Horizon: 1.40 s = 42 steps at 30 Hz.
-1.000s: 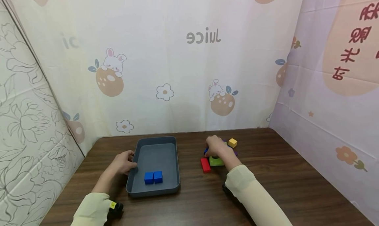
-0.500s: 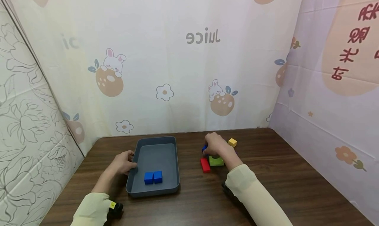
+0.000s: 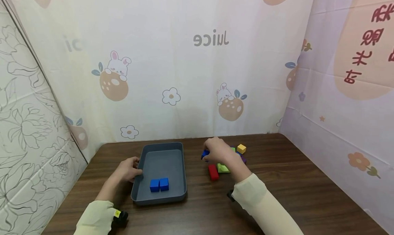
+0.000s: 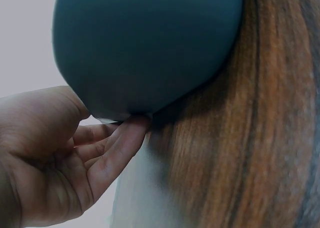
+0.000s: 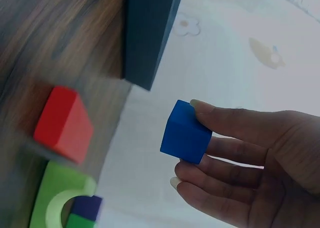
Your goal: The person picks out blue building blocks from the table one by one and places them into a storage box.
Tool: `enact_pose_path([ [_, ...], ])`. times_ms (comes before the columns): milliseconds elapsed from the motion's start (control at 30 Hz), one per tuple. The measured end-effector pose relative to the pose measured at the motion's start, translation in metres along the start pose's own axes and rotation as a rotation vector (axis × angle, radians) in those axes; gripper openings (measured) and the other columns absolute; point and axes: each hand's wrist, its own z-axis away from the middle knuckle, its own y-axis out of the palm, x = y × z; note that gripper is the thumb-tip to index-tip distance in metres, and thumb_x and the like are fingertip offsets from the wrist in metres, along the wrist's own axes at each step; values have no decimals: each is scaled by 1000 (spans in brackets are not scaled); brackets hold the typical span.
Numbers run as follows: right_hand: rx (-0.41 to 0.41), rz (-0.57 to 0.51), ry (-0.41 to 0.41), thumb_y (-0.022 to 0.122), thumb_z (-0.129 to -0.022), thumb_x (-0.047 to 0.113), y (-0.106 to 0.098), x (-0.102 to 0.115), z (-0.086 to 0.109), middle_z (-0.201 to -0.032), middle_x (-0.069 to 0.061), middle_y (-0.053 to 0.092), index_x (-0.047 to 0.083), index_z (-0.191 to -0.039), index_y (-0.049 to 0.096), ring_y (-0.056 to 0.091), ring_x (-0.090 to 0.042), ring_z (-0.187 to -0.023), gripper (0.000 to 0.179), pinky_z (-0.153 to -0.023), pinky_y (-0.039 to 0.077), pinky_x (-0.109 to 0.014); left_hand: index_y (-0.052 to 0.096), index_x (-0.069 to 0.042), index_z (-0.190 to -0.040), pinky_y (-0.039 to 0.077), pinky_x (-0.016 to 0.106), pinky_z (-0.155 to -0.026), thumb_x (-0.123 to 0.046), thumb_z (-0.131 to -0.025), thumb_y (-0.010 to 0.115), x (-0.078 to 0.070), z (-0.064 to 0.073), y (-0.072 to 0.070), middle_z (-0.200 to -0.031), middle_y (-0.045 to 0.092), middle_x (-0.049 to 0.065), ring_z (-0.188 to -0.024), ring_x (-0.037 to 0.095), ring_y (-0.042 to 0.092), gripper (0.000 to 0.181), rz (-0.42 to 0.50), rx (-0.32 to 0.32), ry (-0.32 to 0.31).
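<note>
My right hand (image 3: 218, 151) pinches a blue cube (image 5: 185, 135) between thumb and fingers, lifted above the table. In the head view this cube shows to the left of the fingertips. My left hand (image 3: 127, 169) grips the left wall of a dark grey tray (image 3: 164, 165), its thumb over the rim and its fingers against the outer side. Two more blue cubes (image 3: 159, 184) sit side by side near the tray's front end. Beneath and beside my right hand lie a red block (image 3: 213, 172) and a green block with an arched cutout (image 5: 60, 190).
A yellow cube (image 3: 241, 148) lies at the back right of the block group. Purple and green blocks (image 5: 86, 208) are partly hidden behind the arched one. Patterned cloth (image 3: 197, 74) hangs close behind the wooden table (image 3: 277, 180).
My right hand has risen and moved left from the block group with a blue cube in its fingers. My left hand and the tray have stayed in place.
</note>
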Motion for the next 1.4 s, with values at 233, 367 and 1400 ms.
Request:
enact_pose_path([
  [233,5,-11,-48,88,-88,21,-6,21,8,-96,-4,74,7,-106,79,67,-18,-83,25,-82,66,-41,55,13,-132,66,43,-60,2,-89,70,2,-2,-2,-107,67,23,-78,27,70,47,2,-4,-4],
  [367,5,-14,-85,89,-88,21,-7,32,13,-99,-5,74,6,-108,79,67,-18,-84,27,-82,66,-41,55,13,-131,66,43,-59,2,-88,71,3,-3,-2,-107,68,23,-78,26,70,47,5,-7,-3],
  [1400,104,51,-248,89,-87,22,32,97,11,-99,3,75,11,-112,80,65,-4,-82,29,-72,62,-22,54,14,-133,66,43,-60,2,-89,71,1,-1,1,-109,68,24,-79,26,70,49,6,-12,-10],
])
